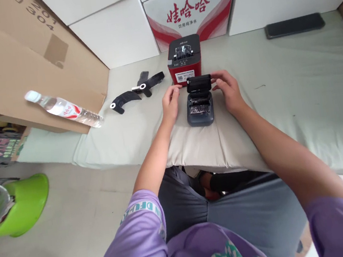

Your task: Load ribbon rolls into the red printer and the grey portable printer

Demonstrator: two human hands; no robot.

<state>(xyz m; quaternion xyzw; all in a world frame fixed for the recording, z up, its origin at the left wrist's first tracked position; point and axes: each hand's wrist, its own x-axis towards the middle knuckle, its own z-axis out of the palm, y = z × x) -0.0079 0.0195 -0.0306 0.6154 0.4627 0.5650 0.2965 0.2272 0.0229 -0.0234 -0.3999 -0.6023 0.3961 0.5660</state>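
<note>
A small dark label printer (201, 118) lies on the pale cloth in front of me. Its black lid (199, 84) is raised at the far end, and the inside with a roller and shiny film shows. My left hand (170, 103) rests just left of the lid, fingers stretched toward it with a small gap. On the other side, my right hand (227, 88) has its fingertips at the lid's right edge, fingers apart and slightly bent; whether they press on it I cannot tell. Directly behind the lid stands a red and black box-shaped printer (184, 60) with a white label.
Black curved straps (148, 82) with white round parts lie to the left. Near a large cardboard box (63, 71) is a water bottle (68, 109). A black flat case (294, 25) lies back right. White cartons (190, 9) line the back; a green stool (34, 200) stands at lower left.
</note>
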